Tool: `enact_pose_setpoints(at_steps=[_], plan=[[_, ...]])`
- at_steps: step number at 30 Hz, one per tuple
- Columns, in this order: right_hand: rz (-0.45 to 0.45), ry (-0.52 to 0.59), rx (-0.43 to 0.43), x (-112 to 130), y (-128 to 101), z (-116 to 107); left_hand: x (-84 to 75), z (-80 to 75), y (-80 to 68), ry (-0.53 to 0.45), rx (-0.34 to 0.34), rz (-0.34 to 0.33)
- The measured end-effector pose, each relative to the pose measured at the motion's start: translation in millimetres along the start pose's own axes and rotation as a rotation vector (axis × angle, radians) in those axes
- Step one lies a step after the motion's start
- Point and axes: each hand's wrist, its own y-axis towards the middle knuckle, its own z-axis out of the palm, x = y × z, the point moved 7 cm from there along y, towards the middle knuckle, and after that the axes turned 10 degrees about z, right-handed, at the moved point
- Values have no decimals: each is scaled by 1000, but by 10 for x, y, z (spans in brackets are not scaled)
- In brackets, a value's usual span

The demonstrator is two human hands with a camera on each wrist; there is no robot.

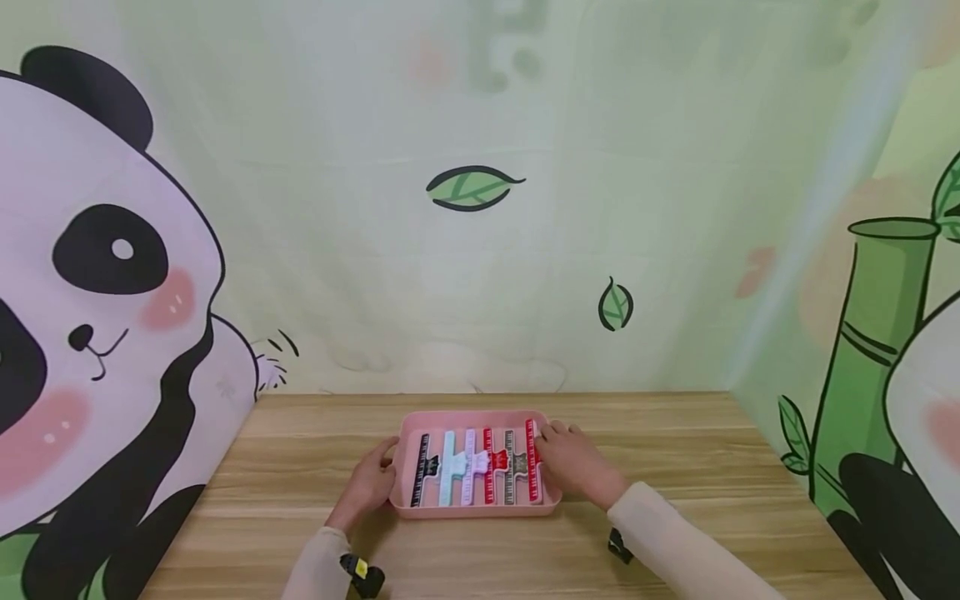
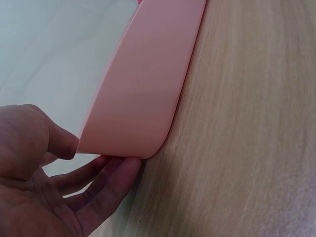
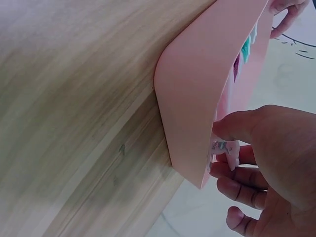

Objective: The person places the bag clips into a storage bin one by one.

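The pink tray [image 1: 480, 505] sits on the wooden table [image 1: 675, 467], centred in front of the person and nearer the far wall than the near edge, with its long axis running left to right across the body. It lies directly between the two hands, so neither has to reach further than the other.

At its left end, the left hand [image 1: 369, 483] touches the tray's short wall. The left wrist view shows the thumb against the upper part of that wall and the fingers [image 2: 106, 185] curled in under its rounded lower corner, so the hand grips the wall rather than lying flat against it.

Inside the tray, a row of clips lies side by side, each with its long axis pointing away from the person, crosswise to the tray. From left to right they are a black clip [image 1: 422, 468], a pale teal clip [image 1: 448, 468], a lilac clip [image 1: 469, 467], a red clip [image 1: 491, 465], a grey clip [image 1: 511, 467] and a second red clip [image 1: 532, 460] against the right end.

The right hand [image 1: 573, 462] rests over the tray's right end, nearest that last clip. In the right wrist view its thumb [image 3: 237, 127] and fingers close over the rim on a small pale piece with a metal spring; whether they pinch it firmly cannot be told.
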Motion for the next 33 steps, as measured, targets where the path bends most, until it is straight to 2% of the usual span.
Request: enact_pose_setpoints(at_steps=[7,15,27,33], plan=[[28,-19,31,24,46,29,13,5,-5,7,4,1],[41,-49,13,22,49,5,7,8,-7,0,5,-7],[-5,-57,32,95,42,103,35,18,-14,-14,8,-26],[-31,-95,-4,117,45,132,34,16,0,-13,4,-21]])
